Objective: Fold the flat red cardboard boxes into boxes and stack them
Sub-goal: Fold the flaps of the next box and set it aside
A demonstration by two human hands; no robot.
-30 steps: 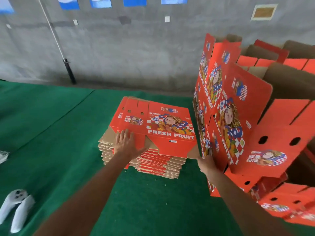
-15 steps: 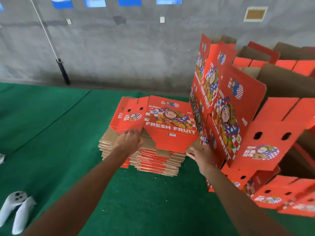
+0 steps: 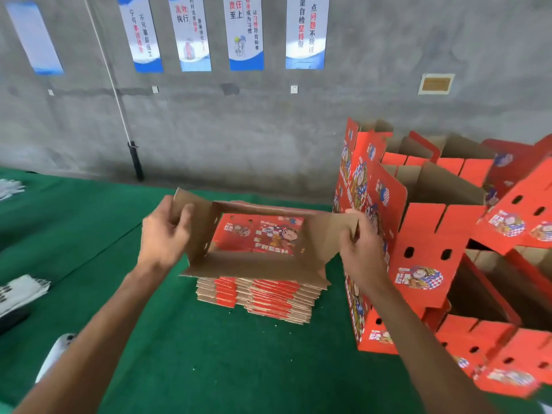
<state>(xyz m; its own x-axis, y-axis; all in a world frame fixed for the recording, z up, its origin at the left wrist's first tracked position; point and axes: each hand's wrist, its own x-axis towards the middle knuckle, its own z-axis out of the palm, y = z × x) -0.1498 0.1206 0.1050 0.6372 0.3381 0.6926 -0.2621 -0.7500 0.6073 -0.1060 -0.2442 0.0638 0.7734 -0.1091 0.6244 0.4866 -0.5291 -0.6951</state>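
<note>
Opening one box [image 3: 260, 234] into a sleeve | left hand [image 3: 162, 234] and right hand [image 3: 360, 249] each grip an end flap, pulling apart to square it | held between hands, above flat pile [image 3: 257, 297] | folded boxes [image 3: 433, 234] just beyond right hand, ready for stacking

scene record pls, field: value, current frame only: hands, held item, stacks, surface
left hand: grips the left flap of the lifted box
right hand: grips the right flap of the lifted box
lifted box: held above the flat stack, opened out, brown inside facing the camera
flat stack: unfolded red boxes piled on the green mat, below the lifted box
folded boxes: red, piled at right near the wall
green mat: covers the floor
wall: grey, with posters
</note>
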